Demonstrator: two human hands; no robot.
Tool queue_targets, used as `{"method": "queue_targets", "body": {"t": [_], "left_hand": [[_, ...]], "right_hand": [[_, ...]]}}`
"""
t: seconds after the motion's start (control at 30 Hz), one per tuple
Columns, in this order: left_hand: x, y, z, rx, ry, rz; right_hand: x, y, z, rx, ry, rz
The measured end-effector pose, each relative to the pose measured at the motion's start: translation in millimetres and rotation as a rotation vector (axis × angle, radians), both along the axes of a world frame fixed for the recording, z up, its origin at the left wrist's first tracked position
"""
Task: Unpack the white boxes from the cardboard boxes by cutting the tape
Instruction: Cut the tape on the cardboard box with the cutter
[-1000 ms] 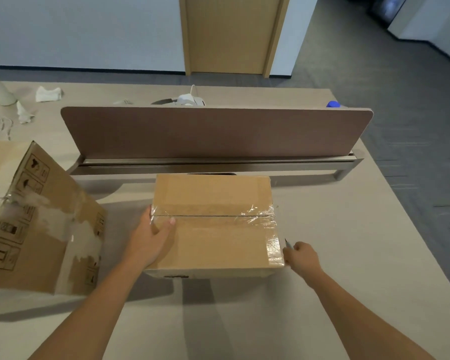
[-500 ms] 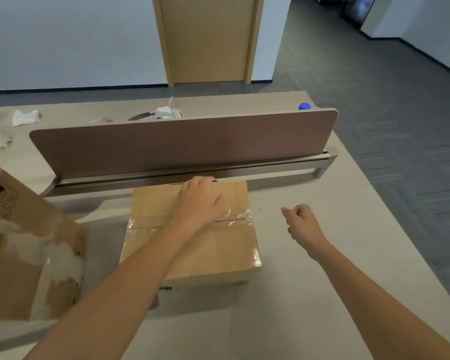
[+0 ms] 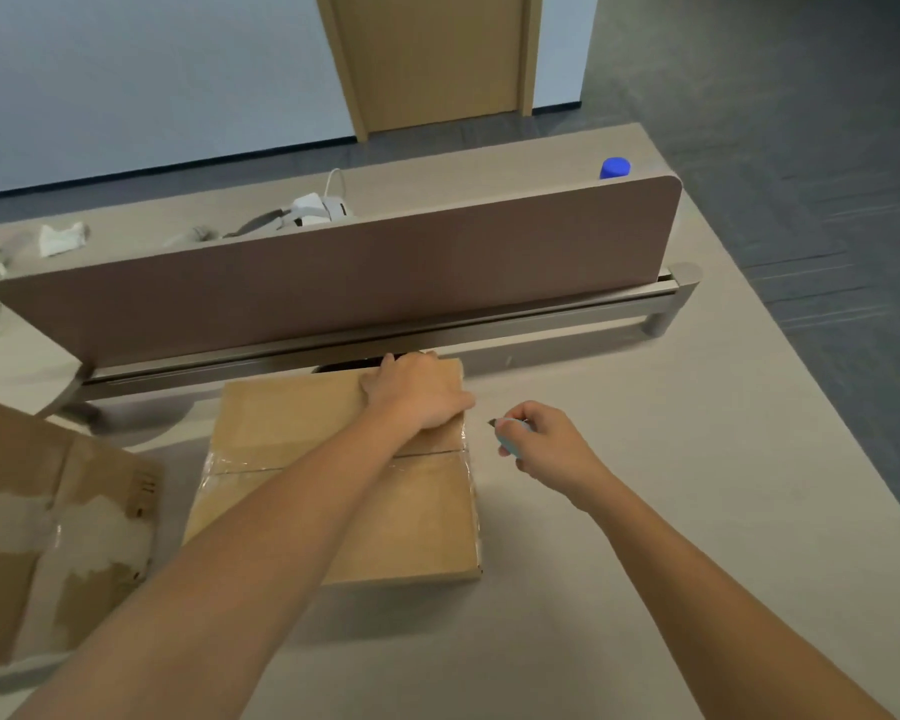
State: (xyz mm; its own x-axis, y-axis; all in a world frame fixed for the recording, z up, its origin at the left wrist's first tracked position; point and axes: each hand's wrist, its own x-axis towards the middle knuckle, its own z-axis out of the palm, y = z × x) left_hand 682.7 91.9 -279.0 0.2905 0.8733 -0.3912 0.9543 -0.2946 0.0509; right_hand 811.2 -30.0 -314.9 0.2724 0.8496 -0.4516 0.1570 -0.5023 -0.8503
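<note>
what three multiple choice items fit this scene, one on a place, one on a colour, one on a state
1. Where is the left hand? A. on the cardboard box, at its far right corner B. on the door C. flat on the table
2. What colour is the cap behind the divider panel? A. red B. blue C. green
3. What is the right hand doing? A. gripping a small cutter B. lying open on the box C. peeling tape
Answers: A, its fingers bend over the box's far edge; B, the cap is bright blue; A, its fingers curl round the cutter.
</note>
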Motion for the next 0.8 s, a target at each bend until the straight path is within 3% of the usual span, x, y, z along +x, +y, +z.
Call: {"method": "queue_targets", "body": {"t": [0.8], "left_hand": [[15,16,-6,-0.089,0.045,-0.015]], "right_hand": [[-17,27,-6,0.012,-0.143,0.135]]}}
